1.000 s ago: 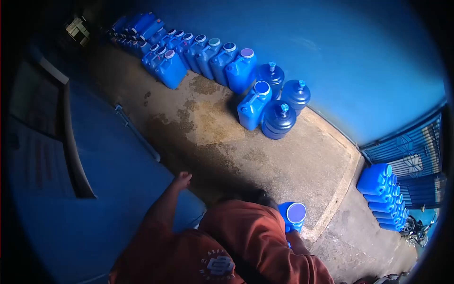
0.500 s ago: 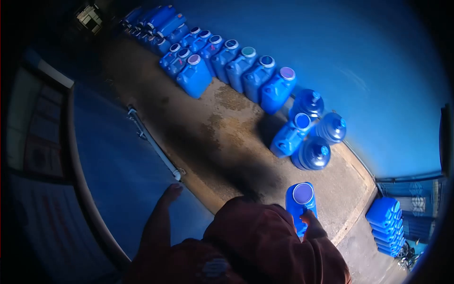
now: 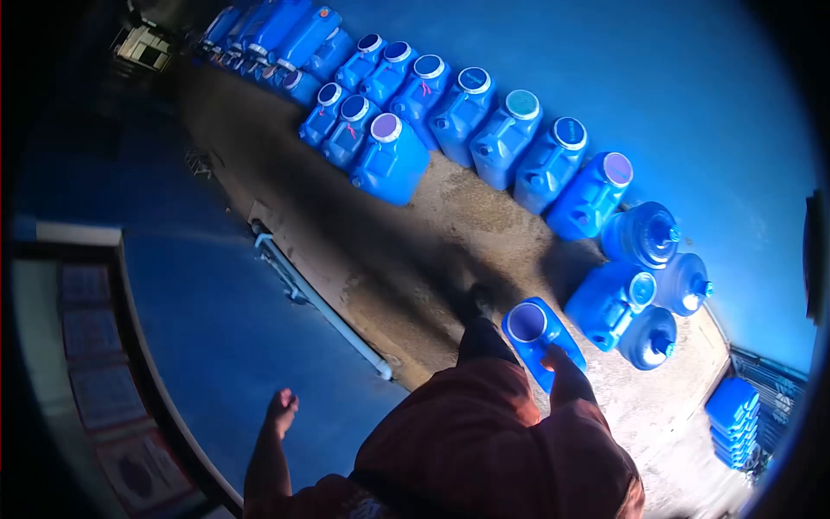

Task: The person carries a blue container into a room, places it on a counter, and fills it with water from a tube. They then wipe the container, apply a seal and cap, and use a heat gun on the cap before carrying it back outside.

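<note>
My right hand (image 3: 559, 359) is wrapped round the handle of a blue jug (image 3: 546, 322) with a wide purple-looking round top, held beside my right leg. My left hand (image 3: 283, 410) hangs free at the lower left, near the blue wall, its fingers curled with nothing visible in them. Ahead to the right, a blue jug with a pale round cap (image 3: 605, 303) stands close to several round clear-blue bottles (image 3: 644, 233).
A long row of blue jugs (image 3: 501, 143) lines the right wall (image 3: 692, 112). A pale pipe (image 3: 333, 316) runs along the left wall's foot. Stacked blue containers (image 3: 733, 419) are at the lower right. Framed papers (image 3: 108, 394) hang at left.
The row of jugs and bottles appears nearer and further right. The held jug has shifted up and left and tilted. My left hand is lower, its fingers more curled. A leg now shows.
</note>
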